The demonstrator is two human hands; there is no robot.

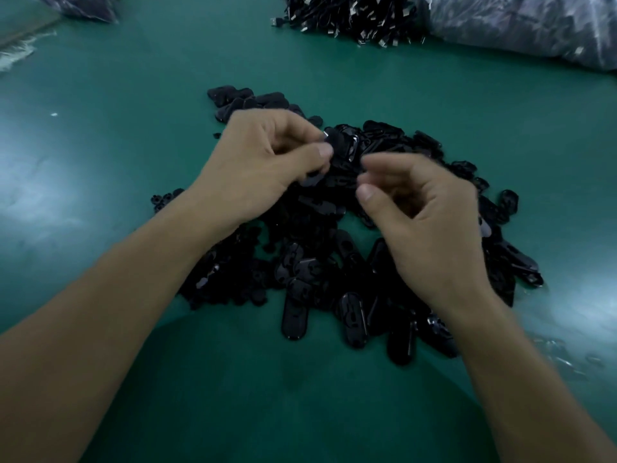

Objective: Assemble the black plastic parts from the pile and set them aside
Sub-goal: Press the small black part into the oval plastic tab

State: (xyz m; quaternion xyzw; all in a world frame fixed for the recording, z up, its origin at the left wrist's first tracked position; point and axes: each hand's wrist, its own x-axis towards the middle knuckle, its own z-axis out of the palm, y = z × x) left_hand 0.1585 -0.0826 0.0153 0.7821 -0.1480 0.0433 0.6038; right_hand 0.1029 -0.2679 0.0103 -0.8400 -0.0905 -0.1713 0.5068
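Now the left hand (267, 162) is pinching a part (338, 146) over the pile (317, 262), the right hand (424, 208) is hovering half curled, too blurry to tell if empty, so lining up slowly looks wise.

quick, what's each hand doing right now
Left hand: pinches a black plastic part above the pile.
Right hand: fingers curled, blurred; cannot tell whether it holds anything.

Black plastic parts (354, 315) look glossy — the green table (133, 128) matt, smooth.
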